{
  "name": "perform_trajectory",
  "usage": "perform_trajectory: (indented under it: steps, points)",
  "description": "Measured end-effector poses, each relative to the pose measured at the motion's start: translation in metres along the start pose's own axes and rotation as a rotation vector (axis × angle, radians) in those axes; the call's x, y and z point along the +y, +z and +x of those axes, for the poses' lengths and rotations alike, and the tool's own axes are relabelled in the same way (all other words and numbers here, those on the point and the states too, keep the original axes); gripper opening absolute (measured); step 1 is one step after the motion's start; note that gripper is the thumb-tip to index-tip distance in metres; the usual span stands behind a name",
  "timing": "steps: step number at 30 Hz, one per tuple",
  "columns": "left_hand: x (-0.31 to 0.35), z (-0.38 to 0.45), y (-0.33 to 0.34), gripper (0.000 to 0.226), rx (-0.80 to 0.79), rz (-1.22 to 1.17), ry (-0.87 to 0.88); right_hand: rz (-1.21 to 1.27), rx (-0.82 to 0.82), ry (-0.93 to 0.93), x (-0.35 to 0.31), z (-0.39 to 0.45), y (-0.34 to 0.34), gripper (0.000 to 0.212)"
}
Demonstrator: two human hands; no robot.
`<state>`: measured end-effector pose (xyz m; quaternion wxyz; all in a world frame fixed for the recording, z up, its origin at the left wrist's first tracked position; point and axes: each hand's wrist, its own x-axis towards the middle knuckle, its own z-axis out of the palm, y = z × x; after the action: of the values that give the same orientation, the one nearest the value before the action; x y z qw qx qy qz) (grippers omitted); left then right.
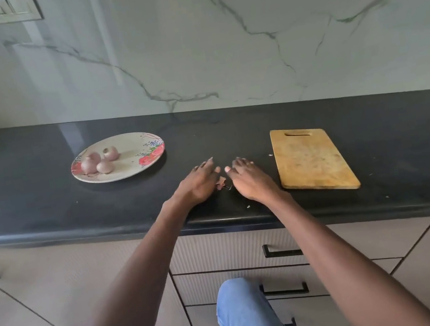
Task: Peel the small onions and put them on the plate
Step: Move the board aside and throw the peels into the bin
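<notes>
Counter point(39, 162), black: your left hand point(200, 183) and right hand point(249, 181) lie palm-down side by side near the front edge, fingers straight and loosely spread, gripping nothing. Between them: a small scrap point(221, 183), possibly onion skin, too small to be sure. Plate point(133, 154), floral, to your left: four small onions point(99, 160), peeled, clustered on its left half. Cutting board point(313, 158), wooden, just right of your right hand.
</notes>
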<state>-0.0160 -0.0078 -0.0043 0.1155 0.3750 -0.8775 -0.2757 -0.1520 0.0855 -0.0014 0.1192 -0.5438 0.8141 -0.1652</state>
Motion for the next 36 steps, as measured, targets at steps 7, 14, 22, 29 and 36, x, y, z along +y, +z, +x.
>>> perform_trajectory:
  steps: [7, 14, 22, 29, 36]
  points:
    - [-0.004, 0.027, -0.005, 0.062, 0.036, 0.184, -0.082, -0.086, 0.023, 0.418, 0.019, 0.028, -0.016, 0.084]
    - [-0.005, 0.023, -0.009, 0.067, 0.009, -0.295, 0.063, 0.108, -0.040, -0.009, 0.018, 0.011, -0.011, 0.058]
    - [0.001, 0.045, -0.005, 0.059, 0.006, -0.138, -0.072, 0.015, -0.123, -0.008, 0.009, 0.059, -0.017, 0.066]
    - [-0.001, 0.003, -0.011, 0.079, -0.133, 0.092, 0.151, -0.050, -0.162, -0.220, 0.008, 0.032, -0.005, 0.055]
    - [-0.002, -0.052, -0.012, 0.078, -0.133, -0.185, 0.062, 0.133, -0.193, -0.259, 0.006, -0.027, -0.002, 0.062]
